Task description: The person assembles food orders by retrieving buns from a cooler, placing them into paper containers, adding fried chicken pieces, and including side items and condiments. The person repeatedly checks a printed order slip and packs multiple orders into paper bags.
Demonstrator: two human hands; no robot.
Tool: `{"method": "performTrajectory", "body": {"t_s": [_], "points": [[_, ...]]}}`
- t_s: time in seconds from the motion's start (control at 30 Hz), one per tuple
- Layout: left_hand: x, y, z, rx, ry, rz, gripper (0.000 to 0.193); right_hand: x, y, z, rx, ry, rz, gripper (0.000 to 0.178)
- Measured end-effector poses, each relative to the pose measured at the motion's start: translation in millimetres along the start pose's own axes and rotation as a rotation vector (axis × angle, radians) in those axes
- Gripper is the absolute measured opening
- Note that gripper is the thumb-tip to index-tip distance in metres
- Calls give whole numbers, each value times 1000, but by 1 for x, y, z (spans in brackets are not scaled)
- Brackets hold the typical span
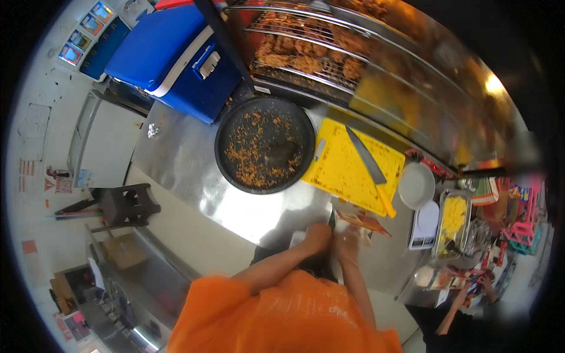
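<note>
Both of my hands are close together over the near edge of the steel counter. My left hand is closed, and a thin dark green piece sticks up beside its fingers; I cannot make out what it belongs to. My right hand is smeared by motion just below an orange-and-brown paper bag, and its grip is unclear. Beyond them lies a yellow cutting board with brown crumbs. Across its right part rests a large kitchen knife with a yellow handle toward me.
A round black pan holds orange crumbs and a dark block. Behind stands a heated cabinet with fried chicken. A blue cooler box is far left. To the right are a bowl, scale, foil tray and another person's hands.
</note>
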State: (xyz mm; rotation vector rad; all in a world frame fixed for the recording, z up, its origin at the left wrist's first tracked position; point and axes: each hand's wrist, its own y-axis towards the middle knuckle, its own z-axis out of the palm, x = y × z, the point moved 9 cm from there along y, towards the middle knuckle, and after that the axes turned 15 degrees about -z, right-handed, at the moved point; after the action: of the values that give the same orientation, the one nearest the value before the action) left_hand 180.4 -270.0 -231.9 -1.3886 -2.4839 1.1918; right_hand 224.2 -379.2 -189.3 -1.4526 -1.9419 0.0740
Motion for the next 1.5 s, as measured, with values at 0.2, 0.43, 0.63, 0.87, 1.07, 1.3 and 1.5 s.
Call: {"method": "performTrajectory", "body": {"t_s": [0.2, 0.43, 0.63, 0.87, 1.07, 1.3, 1.5], "points": [[83, -34, -98, 366, -400, 430, 39, 226, 35, -80, 365, -288, -693, 41], [259, -48, -261, 190, -901, 72, 57, 464, 314, -145, -760, -374, -897, 58], [378, -58, -263, -48, -916, -169, 55, 515, 405, -181, -416, -667, -620, 72], [397, -36, -246, 49, -1025, -233, 54, 477, 400, -191, -548, -457, -577, 66], [404, -23, -245, 54, -1022, -205, 54, 450, 395, -196, -533, -280, -518, 64], [402, -28, -249, 12, -964, -201, 53, 426, 326, -193, -1186, -705, -690, 37], [414, -34, -234, 29, -1180, -290, 52, 409, 338, -200, -511, -761, -175, 33]]}}
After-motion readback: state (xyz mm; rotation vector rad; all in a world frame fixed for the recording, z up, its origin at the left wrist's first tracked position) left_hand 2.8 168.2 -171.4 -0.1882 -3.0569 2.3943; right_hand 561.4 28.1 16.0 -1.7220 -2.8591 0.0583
